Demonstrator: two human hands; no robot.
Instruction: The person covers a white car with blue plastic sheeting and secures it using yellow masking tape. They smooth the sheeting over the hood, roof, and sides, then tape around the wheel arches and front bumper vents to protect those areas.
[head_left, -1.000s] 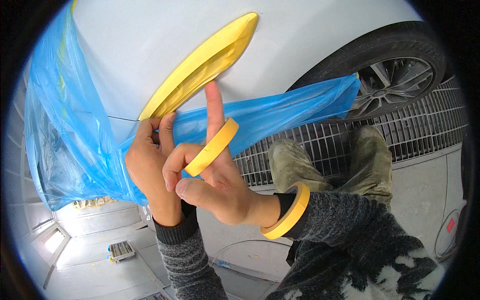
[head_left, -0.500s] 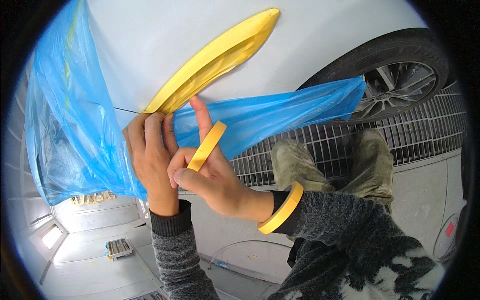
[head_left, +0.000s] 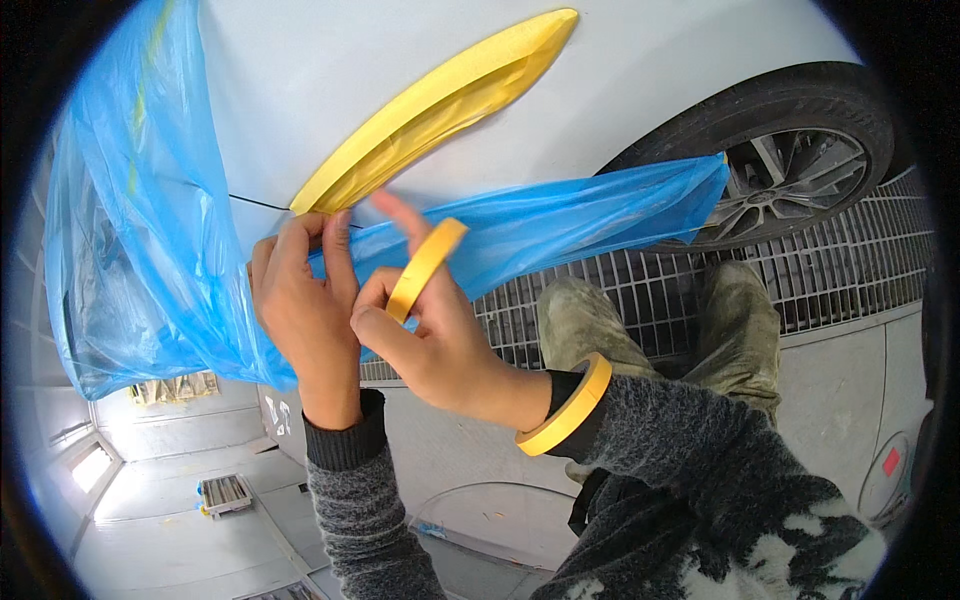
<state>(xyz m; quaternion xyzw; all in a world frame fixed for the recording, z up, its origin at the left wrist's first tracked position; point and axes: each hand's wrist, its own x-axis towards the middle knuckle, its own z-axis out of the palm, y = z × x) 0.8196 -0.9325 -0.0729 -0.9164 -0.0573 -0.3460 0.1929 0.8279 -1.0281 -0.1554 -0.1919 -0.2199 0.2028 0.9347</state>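
Observation:
Yellow masking tape (head_left: pixel 400 120) covers a long curved strip on the pale car body panel, with a looser yellow fold along its lower edge. At its lower left end my left hand (head_left: pixel 308 300) has its fingers bent and closed on the tape; the fingertips are partly hidden. Beside it, my right hand (head_left: pixel 425 335) grips a roll of yellow masking tape (head_left: pixel 425 270) edge-on. Its index finger, blurred, reaches up toward the taped strip. Around my right wrist hangs a second tape roll (head_left: pixel 570 415). Blue plastic film (head_left: pixel 520 240) runs behind both hands.
More blue film (head_left: pixel 140 220) drapes the left part of the car. A wheel (head_left: pixel 790 170) stands at the upper right, above a floor grating (head_left: pixel 830 250). My knees (head_left: pixel 590 315) are below the blue film. A small slatted box (head_left: pixel 226 495) lies at the lower left.
My left hand's thumb has shifted at the tape's lower end. The right index finger has moved slightly left, and the held roll has moved a little right and up.

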